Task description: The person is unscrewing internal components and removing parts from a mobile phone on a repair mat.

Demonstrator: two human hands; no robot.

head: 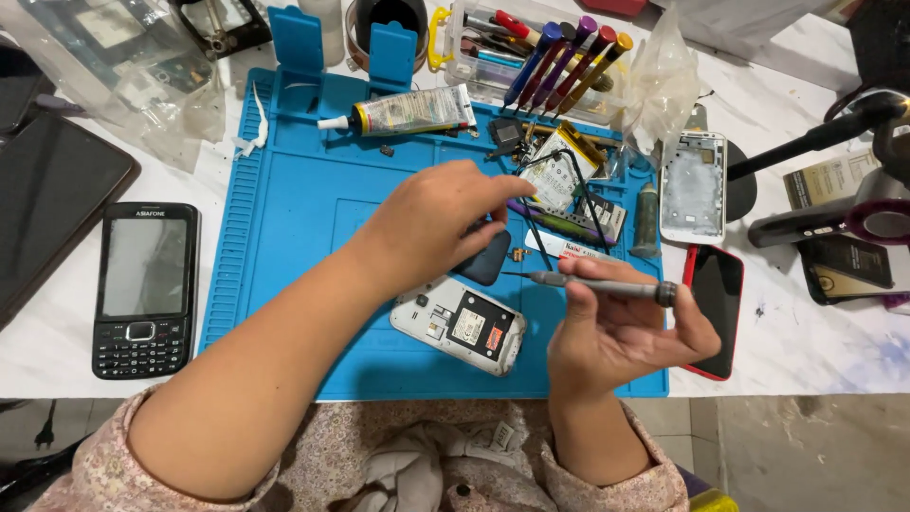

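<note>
An opened white phone (462,325) lies back-side up on the blue work mat (284,199), its inner board showing. My left hand (436,223) reaches across the mat and pinches a small dark part (485,258) just above that phone. My right hand (621,327) holds a grey precision screwdriver (607,286) level, its tip pointing left toward the dark part.
On the mat's far side lie a glue tube (408,112), a battery with wires (561,169) and a rack of screwdrivers (559,62). A black keypad phone (145,289) and a tablet (52,204) lie left of the mat; a white phone frame (693,185) and a red phone (716,308) lie right.
</note>
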